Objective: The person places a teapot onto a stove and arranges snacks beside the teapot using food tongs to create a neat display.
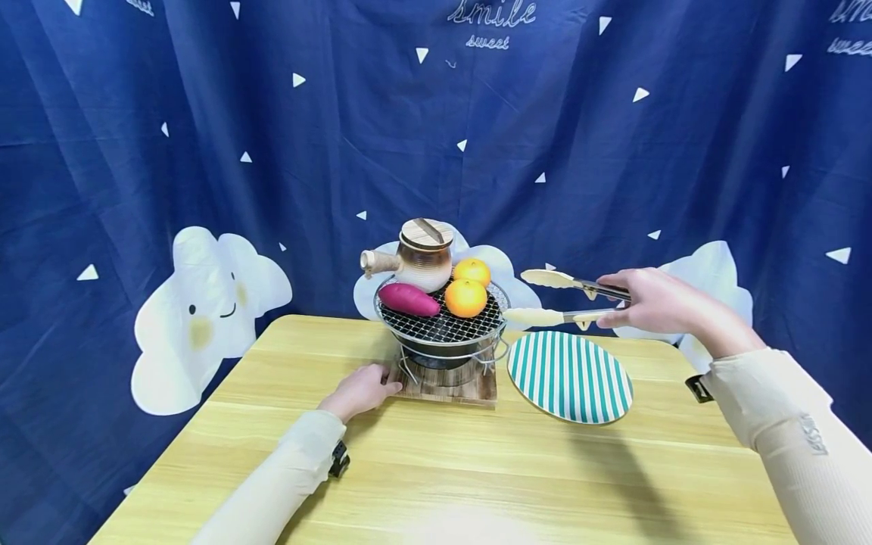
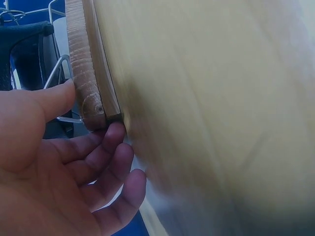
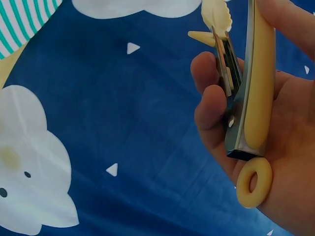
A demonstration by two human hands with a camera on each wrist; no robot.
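Note:
With the thumb over its top and fingers at its left corner, my left hand (image 1: 364, 390) grips a wooden board (image 1: 450, 393). A small round grill (image 1: 446, 331) stands on this board. Its wire mesh carries a purple sweet potato (image 1: 409, 300), two oranges (image 1: 466, 300) and a lidded clay pot (image 1: 427, 266) with a side handle. My right hand (image 1: 661, 301) holds cream-tipped tongs (image 1: 545, 316) in the air right of the grill, their arms spread with nothing between the tips. The right wrist view shows the tongs' cream handle (image 3: 260, 83) against the palm and a pull ring at the end.
A green-and-white striped oval board (image 1: 571, 376) lies right of the grill, below the tongs. The light wooden table (image 1: 436, 469) reaches back to a dark blue curtain (image 1: 381, 113) with white clouds and triangles.

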